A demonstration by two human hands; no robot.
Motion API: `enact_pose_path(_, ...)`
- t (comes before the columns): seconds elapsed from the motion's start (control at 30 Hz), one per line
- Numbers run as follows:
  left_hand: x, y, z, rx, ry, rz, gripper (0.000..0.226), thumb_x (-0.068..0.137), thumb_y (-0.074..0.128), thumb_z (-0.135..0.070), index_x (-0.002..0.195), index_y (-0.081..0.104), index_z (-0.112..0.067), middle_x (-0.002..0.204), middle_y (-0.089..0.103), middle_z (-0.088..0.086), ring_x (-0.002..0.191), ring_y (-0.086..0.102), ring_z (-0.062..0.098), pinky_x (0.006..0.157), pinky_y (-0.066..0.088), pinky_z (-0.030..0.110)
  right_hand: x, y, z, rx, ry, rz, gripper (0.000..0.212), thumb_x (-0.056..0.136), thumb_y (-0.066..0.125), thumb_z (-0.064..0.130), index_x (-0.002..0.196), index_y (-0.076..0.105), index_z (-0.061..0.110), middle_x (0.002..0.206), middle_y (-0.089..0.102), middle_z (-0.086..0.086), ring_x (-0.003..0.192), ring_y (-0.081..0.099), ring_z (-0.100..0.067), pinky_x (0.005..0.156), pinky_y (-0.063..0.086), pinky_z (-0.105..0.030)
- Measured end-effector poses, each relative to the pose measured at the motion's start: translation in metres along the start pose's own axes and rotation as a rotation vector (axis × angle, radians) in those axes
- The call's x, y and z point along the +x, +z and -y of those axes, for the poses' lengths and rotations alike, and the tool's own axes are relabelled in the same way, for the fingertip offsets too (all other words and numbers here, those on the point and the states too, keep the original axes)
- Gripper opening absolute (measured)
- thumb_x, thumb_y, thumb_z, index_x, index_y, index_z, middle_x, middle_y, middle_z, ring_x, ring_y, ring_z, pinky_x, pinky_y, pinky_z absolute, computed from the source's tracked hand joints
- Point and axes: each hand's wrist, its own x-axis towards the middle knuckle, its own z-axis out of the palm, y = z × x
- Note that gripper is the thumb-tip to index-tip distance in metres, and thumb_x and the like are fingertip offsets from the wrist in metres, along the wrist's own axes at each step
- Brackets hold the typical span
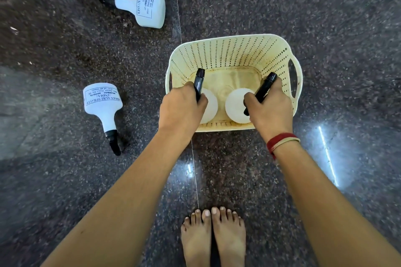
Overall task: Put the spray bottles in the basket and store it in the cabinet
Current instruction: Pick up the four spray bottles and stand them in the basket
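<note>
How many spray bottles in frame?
4. One in left hand, one in right hand, both inside the basket; two lying on the floor: far-left bottle, near-left bottle.

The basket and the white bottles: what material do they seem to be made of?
The basket looks like moulded cream plastic, matt: rows of punched slots, cut-out handles, brownish stains inside. The bottles, such as the one lying at far left, look like opaque white plastic with a soft sheen, printed text and black sprayer heads, probably plastic too.

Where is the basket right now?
In the head view, the cream basket sits on the dark floor right of centre, ahead of the bare feet, with two bottles lying to its left.
</note>
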Motion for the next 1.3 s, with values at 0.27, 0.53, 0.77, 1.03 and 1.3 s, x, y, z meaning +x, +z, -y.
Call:
enact_pose_path(0.27, 0.003, 0.011, -0.005, 0.052, 0.058, 0.047, 0.029, 0.095, 0.048, -0.029, 0.095, 0.058, -0.002, 0.088, 0.066, 0.018, 0.080, 0.062, 0.036, 0.059, 0.040, 0.033, 0.008, 0.003, -0.003, -0.017, 0.049, 0.033, 0.041, 0.081, 0.054, 0.026, 0.114, 0.040, 0.007, 0.082, 0.068, -0.017, 0.076, 0.064, -0.037, 0.071, 0.051, -0.040)
enact_pose_path(0.53, -0.008, -0.006, 0.021, 0.034, 0.029, -0.054, 0.077, 0.079, 0.038, -0.077, 0.119, 0.051, -0.013, 0.095, 0.067, 0.010, 0.091, 0.064, 0.033, 0.062, 0.044, 0.033, -0.019, -0.024, 0.016, -0.209, 0.050, -0.107, 0.085, 0.084, 0.052, 0.062, 0.147, 0.021, 0.015, 0.138, 0.044, -0.015, 0.110, 0.056, -0.040, 0.084, 0.045, -0.043)
enact_pose_path(0.77, -0.017, -0.024, 0.107, -0.140, -0.087, -0.384, 0.058, 0.089, 0.041, -0.059, 0.125, 0.052, -0.014, 0.116, 0.057, 0.013, 0.108, 0.050, 0.035, 0.089, 0.040, 0.044, -0.074, 0.018, 0.097, 0.069, -0.461, -0.117, 0.054, 0.092, 0.056, 0.034, 0.139, 0.039, 0.013, 0.121, 0.046, -0.015, 0.097, 0.052, -0.021, 0.077, 0.047, -0.031)
enact_pose_path(1.03, -0.023, 0.040, 0.200, -0.323, -0.797, -0.047, 0.098, 0.076, 0.066, -0.055, 0.148, 0.016, -0.010, 0.151, 0.023, 0.016, 0.141, 0.019, 0.035, 0.110, 0.026, 0.057, -0.106, 0.119, 0.125, 0.167, -0.659, 0.282, 0.054, 0.085, 0.058, 0.023, 0.136, 0.045, 0.014, 0.125, 0.047, -0.012, 0.113, 0.051, -0.028, 0.091, 0.047, -0.048)
enact_pose_path(1.3, -0.017, 0.066, 0.230, -0.444, -0.835, -0.009, 0.042, 0.093, 0.052, -0.036, 0.121, 0.051, -0.004, 0.119, 0.060, 0.019, 0.109, 0.057, 0.037, 0.085, 0.044, 0.040, -0.118, 0.142, 0.111, 0.145, -0.642, 0.396, 0.050, 0.089, 0.055, 0.020, 0.137, 0.043, 0.014, 0.129, 0.044, -0.011, 0.117, 0.047, -0.025, 0.096, 0.045, -0.041)
